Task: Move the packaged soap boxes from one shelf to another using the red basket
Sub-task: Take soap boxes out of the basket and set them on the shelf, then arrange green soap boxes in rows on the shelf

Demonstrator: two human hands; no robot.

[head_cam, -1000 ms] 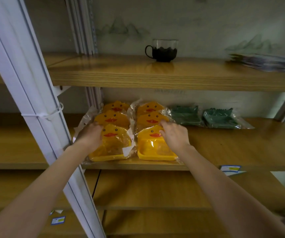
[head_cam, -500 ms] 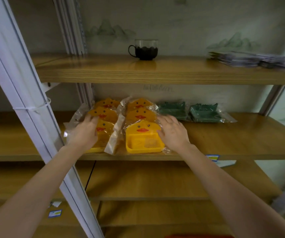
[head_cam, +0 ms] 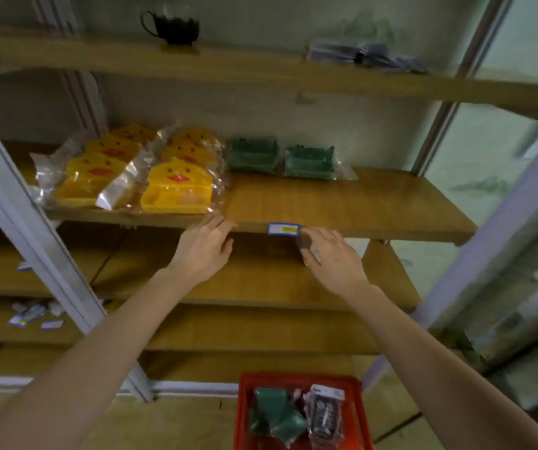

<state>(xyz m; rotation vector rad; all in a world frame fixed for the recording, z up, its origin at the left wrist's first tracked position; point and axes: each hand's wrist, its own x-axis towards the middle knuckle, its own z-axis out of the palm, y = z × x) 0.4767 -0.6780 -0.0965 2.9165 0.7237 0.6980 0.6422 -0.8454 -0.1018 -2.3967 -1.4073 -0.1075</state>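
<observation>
At the shelf (head_cam: pixel 358 227) front edge, left hand (head_cam: pixel 201 251) and right hand (head_cam: pixel 332 259) hover, each grip loose and empty. Yellow duck soap boxes (head_cam: pixel 176 190) lie at ten o'clock and the red basket (head_cam: pixel 244 417) at six. The slippery wrap of the front box, close to the edge, could slide off if nudged.

This looks like a small shop or its stockroom. Tiered wooden shelf boards (head_cam: pixel 342 203) on pale metal uprights (head_cam: pixel 34 228) stand ahead of the left hand (head_cam: pixel 204 251) and right hand (head_cam: pixel 332 258). A blue-edged price label (head_cam: pixel 283 229) sits on the shelf edge between them. Above the left hand lie rows of clear-wrapped yellow duck-faced plastic soap boxes (head_cam: pixel 176 190), with wrapped green soap boxes (head_cam: pixel 253 154) beside them. Below the hands, a red plastic shopping basket (head_cam: pixel 293 379) holds more packaged goods.
</observation>
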